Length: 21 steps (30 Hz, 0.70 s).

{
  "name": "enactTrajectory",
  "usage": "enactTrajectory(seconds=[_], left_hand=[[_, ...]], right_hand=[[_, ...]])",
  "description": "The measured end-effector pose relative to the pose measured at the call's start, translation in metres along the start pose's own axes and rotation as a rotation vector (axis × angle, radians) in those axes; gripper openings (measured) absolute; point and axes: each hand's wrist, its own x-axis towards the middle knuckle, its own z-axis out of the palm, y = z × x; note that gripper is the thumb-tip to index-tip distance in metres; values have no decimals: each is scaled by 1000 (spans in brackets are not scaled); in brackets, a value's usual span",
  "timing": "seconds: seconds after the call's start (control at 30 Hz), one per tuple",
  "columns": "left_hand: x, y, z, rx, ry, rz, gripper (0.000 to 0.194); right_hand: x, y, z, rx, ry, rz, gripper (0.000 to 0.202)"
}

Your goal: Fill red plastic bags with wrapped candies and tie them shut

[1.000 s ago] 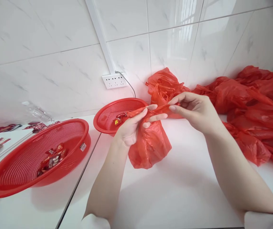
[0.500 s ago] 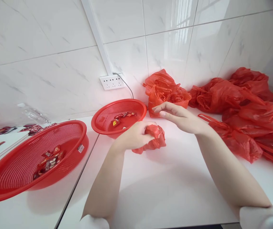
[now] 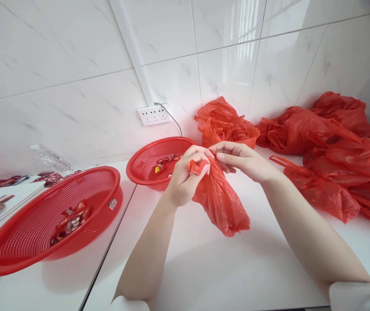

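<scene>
Basically, L hand (image 3: 185,179) gripping red bag (image 3: 222,201), R hand (image 3: 249,162) pinching it, bskt label (image 3: 112,204) illegible

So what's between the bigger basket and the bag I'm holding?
In the head view, the dark table seam, then your left forearm, before the bag.

"What's this bag (image 3: 222,201) made of?"
"Thin, crinkled plastic, slightly shiny."
"And the baskets (image 3: 26,235)?"
"Smooth, perforated plastic. The wall tiles (image 3: 230,71) are glossy; the surface (image 3: 217,268) looks smooth, nearly matt."

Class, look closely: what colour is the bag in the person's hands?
The bag is red, shown best in the head view.
</scene>
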Motion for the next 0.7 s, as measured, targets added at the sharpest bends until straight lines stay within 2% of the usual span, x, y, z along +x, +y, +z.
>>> enactTrajectory(seconds=[0.17,0.3,0.4,0.5,0.57,0.63,0.7], left_hand=[[1,-4,2,-55,-47,-27,21],[1,-10,4,-64,-68,-58,20],[2,-13,6,-65,-106,-80,18],[2,-13,7,-74,-129,-94,17],[2,-13,7,-91,-113,-98,18],[3,-14,5,-91,-85,-115,19],[3,-15,3,-76,-33,-135,17]], right_hand=[[0,1,-6,7,-22,82,30],[-3,0,-11,-76,-36,99,20],[-6,-2,-13,-347,-22,168,7],[-8,-5,-14,-585,85,120,8],[-9,-8,-16,-546,62,66,15],[-10,-12,-18,-423,-13,32,21],[-11,-14,-20,-297,-14,-9,23]])
